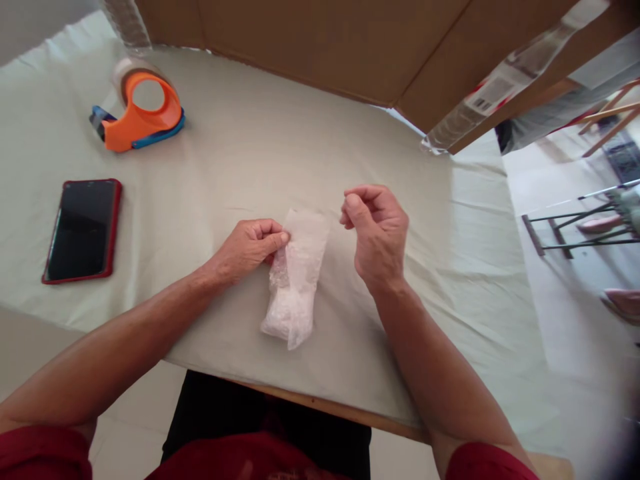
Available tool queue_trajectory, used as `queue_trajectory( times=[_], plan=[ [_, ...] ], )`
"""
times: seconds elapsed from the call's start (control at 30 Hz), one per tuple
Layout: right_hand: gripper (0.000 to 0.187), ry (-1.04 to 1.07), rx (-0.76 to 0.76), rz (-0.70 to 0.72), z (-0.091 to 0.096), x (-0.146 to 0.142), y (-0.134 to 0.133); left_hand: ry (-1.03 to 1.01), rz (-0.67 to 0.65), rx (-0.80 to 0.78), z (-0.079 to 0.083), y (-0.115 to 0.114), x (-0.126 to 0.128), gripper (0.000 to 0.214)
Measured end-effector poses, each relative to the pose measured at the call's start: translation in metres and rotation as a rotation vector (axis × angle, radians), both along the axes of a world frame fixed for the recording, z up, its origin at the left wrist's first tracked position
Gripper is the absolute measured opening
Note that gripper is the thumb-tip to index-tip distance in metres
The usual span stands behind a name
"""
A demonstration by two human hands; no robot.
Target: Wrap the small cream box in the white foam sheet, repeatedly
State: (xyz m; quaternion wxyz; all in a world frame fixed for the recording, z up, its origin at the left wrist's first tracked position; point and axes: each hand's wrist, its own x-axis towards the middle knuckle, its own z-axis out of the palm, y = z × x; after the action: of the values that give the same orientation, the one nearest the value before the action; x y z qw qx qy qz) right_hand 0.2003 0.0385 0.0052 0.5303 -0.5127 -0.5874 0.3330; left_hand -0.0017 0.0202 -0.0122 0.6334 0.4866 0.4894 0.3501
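Note:
A small bundle of bubble wrap (296,280) lies on the pale cloth near the table's front edge. My left hand (250,248) rests on the cloth with its fingers curled, pinching the bundle's left edge. My right hand (376,230) hovers just right of the bundle, apart from it, fingers curled in with thumb against forefinger. Whether anything small sits in that pinch is not visible.
An orange and blue tape dispenser (143,110) stands at the back left. A phone in a red case (84,230) lies left of my hands. A large cardboard box (350,47) fills the back. The table (350,413) ends close to my body; a floor drop lies right.

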Motion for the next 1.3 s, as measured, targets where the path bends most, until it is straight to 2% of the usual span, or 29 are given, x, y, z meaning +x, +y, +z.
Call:
queue_trajectory(
  times=[0.1,0.17,0.27,0.37,0.5,0.63,0.7,0.8,0.87,1.03,1.17,1.3],
  plan=[
    [0.039,-0.137,-0.079,0.208,0.017,-0.002,-0.013,-0.053,0.075,-0.037,-0.004,0.004,-0.003,0.029],
    [0.043,-0.298,-0.154,0.33,0.021,-0.008,-0.021,-0.089,0.114,-0.05,-0.005,0.005,-0.004,0.031],
    [0.045,-0.52,-0.168,0.302,0.014,-0.018,-0.027,-0.125,0.138,-0.036,-0.004,0.006,-0.004,0.035],
    [0.045,-0.582,-0.166,0.245,0.001,-0.023,-0.025,-0.113,0.112,0.002,-0.001,0.004,-0.003,0.037],
    [0.023,-0.356,-0.149,0.221,-0.01,-0.014,-0.013,-0.128,0.151,0.012,-0.001,0.006,-0.003,0.036],
    [0.025,-0.012,-0.244,0.145,-0.02,-0.002,0.0,-0.132,0.256,0.021,-0.007,0.013,-0.006,0.032],
    [0.027,0.129,-0.338,0.113,-0.025,0.001,0.003,-0.092,0.346,0.108,-0.009,0.017,-0.008,0.028],
    [0.03,0.276,-0.456,0.138,-0.027,0.0,0.003,0.065,0.489,0.298,-0.008,0.017,-0.01,0.027],
    [0.032,0.365,-0.505,0.196,-0.027,-0.002,0.002,0.159,0.446,0.366,-0.006,0.013,-0.01,0.025],
    [0.039,0.525,-0.595,0.348,-0.023,-0.005,-0.001,0.348,0.133,0.384,-0.001,0.001,-0.007,0.035],
    [0.038,0.565,-0.58,0.421,-0.022,-0.01,-0.005,0.508,0.073,0.365,0.003,-0.001,-0.004,0.046],
    [0.039,0.553,-0.56,0.431,-0.023,-0.013,-0.008,0.532,0.057,0.364,0.001,0.0,-0.005,0.039]
  ],
)
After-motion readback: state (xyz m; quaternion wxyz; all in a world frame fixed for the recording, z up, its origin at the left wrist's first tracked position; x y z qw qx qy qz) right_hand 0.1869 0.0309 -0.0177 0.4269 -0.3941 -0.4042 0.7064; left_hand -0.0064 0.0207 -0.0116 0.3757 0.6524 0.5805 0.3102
